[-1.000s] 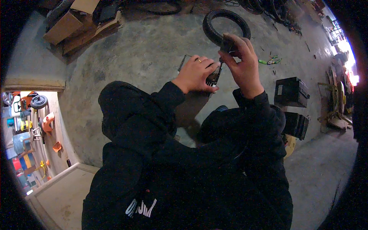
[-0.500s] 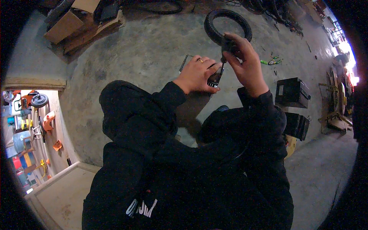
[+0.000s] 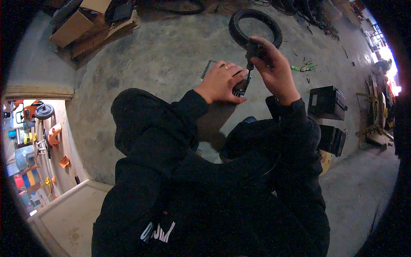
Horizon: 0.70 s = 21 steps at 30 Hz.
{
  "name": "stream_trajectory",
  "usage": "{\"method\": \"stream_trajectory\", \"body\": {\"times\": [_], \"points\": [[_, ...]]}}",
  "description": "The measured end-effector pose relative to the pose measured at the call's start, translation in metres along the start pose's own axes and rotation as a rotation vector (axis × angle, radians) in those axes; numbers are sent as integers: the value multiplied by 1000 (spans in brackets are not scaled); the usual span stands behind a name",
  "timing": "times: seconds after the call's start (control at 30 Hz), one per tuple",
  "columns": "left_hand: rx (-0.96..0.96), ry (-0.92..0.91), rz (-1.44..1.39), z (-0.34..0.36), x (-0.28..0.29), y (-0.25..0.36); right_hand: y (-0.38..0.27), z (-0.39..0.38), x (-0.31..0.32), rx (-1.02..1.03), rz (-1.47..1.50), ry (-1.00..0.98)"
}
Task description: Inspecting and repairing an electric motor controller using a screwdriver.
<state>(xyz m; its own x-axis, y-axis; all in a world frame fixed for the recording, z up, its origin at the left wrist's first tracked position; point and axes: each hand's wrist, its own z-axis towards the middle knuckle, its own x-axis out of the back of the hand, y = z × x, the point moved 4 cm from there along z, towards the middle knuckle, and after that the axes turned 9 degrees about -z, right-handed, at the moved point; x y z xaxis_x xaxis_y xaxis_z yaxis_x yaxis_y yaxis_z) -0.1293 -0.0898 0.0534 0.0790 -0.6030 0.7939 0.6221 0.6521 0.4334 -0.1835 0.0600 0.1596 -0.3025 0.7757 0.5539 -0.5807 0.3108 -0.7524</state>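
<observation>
My left hand [image 3: 219, 83] is curled over a dark metal part [image 3: 241, 89] with pale comb-like ridges, thumb along its near edge, fingers across its top. My right hand [image 3: 278, 75] grips the dark handle of a screwdriver-like tool [image 3: 249, 64], held upright with its thin shaft running down to that part; the tip is too small to make out. Just beyond my hands a knobbly black tyre [image 3: 256, 14] lies on the concrete floor [image 3: 162, 51]. My left fingers hide much of the metal part.
Cardboard boxes [image 3: 72, 30] lie at upper left. Small green-handled tools [image 3: 303, 68] are right of my hands, above two black battery-like boxes [image 3: 326, 103]. Dark clutter [image 3: 308, 15] lines the back. An opening at left shows assorted gear [image 3: 43, 111]; boards [image 3: 376, 120] lean at right.
My right hand has shifted slightly right and tilted on the tool handle, its grip kept. My left hand stays on the metal part. The whole view has shifted very slightly.
</observation>
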Motion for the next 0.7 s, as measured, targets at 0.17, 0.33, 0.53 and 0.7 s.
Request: {"method": "stream_trajectory", "body": {"times": [0.17, 0.33, 0.53, 0.7], "points": [[9, -13, -27, -1, 2, -1, -4, 0, -3, 9, -40, -54], [13, -15, 31, 1, 2, -2, -3, -3, -6, -20, 118, -124], [27, -19, 20, 3, 1, 0, 1, -4, -3, -6, 152, -159], [32, -28, 54, -1, 7, -2, -3, -6, -15, -12, 210, -102]]}}
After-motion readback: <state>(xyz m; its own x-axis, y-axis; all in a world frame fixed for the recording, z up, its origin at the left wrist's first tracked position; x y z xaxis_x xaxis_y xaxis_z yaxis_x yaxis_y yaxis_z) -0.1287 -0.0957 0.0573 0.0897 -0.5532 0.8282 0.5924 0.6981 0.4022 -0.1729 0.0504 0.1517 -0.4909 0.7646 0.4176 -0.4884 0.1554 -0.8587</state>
